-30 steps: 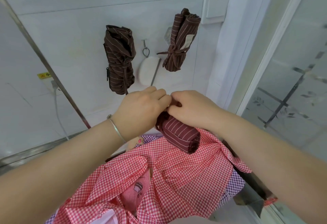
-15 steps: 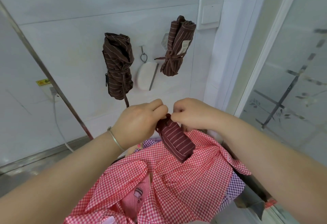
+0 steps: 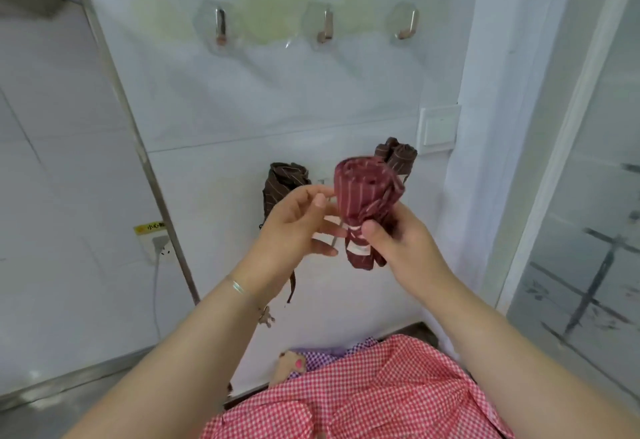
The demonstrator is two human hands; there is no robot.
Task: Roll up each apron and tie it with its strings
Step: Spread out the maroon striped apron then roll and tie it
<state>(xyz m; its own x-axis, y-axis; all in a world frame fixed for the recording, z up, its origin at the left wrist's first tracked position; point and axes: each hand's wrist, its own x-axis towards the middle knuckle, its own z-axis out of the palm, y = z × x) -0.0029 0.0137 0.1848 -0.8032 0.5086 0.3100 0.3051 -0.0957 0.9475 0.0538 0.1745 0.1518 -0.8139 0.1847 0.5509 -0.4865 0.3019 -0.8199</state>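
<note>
My right hand grips the roll at its tied waist; soft, light, squashable. My left hand hovers open beside it.

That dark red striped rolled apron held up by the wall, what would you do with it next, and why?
Probably lift the dark red striped rolled apron onto a bare metal wall hook. The right hand grips it, apparently tied, the left hand is open beside it, and two brown striped rolls hang behind.

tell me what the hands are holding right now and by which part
The right hand grips the rolled maroon apron around its lower half; the left hand is open beside it, holding nothing.
</note>
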